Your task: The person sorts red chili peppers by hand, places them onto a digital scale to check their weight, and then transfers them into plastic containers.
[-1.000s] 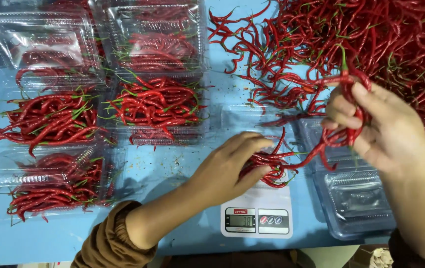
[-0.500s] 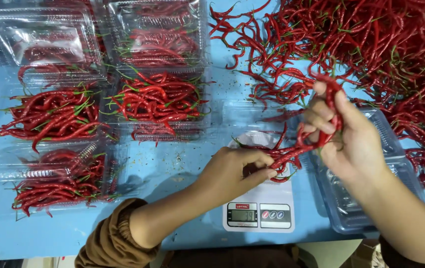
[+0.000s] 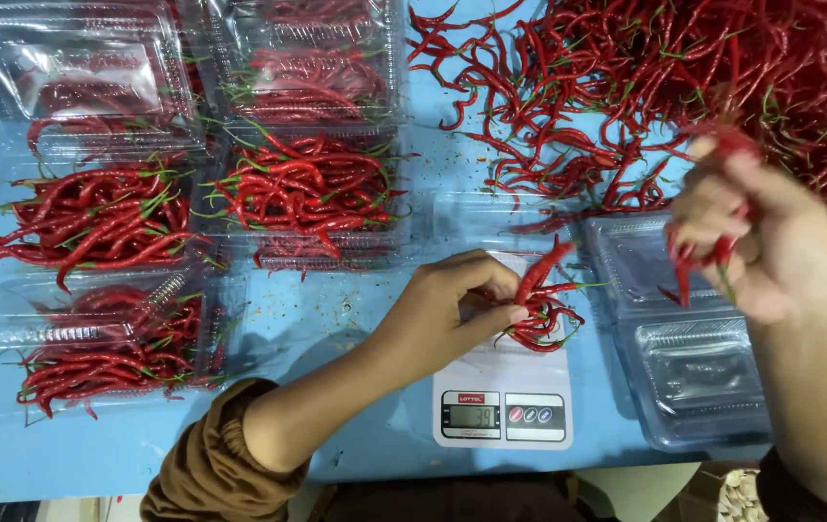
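- The left hand [image 3: 452,304] reaches in from the lower left, brown sleeve [image 3: 215,464] bunched at the wrist, and rests over a small heap of chillies [image 3: 541,309] lying on the white kitchen scale [image 3: 502,396].
- Its fingers [image 3: 491,280] are curled narrow around the near edge of that heap, touching the red pods; one chilli sticks up between the fingertips.
- The right hand [image 3: 761,242] hovers above and to the right of the scale (it is blurred), over a stack of empty clear clamshell boxes [image 3: 694,367].
- Its fingers [image 3: 713,208] are closed on a few loose chillies [image 3: 698,261], which dangle from the grip.
- The scale sits on the blue tabletop [image 3: 336,309], near its front edge, with a small display and round buttons facing the person.
- A large pile of red chillies [image 3: 684,87] with green stems spreads across the upper right of the tabletop, just beyond the right hand.
- To the left lie open clear boxes filled with chillies: one at the middle [image 3: 307,188], one at the far left [image 3: 94,217] and one at the lower left [image 3: 109,348].
- Behind them stand two closed clear boxes [image 3: 85,68], also holding chillies.
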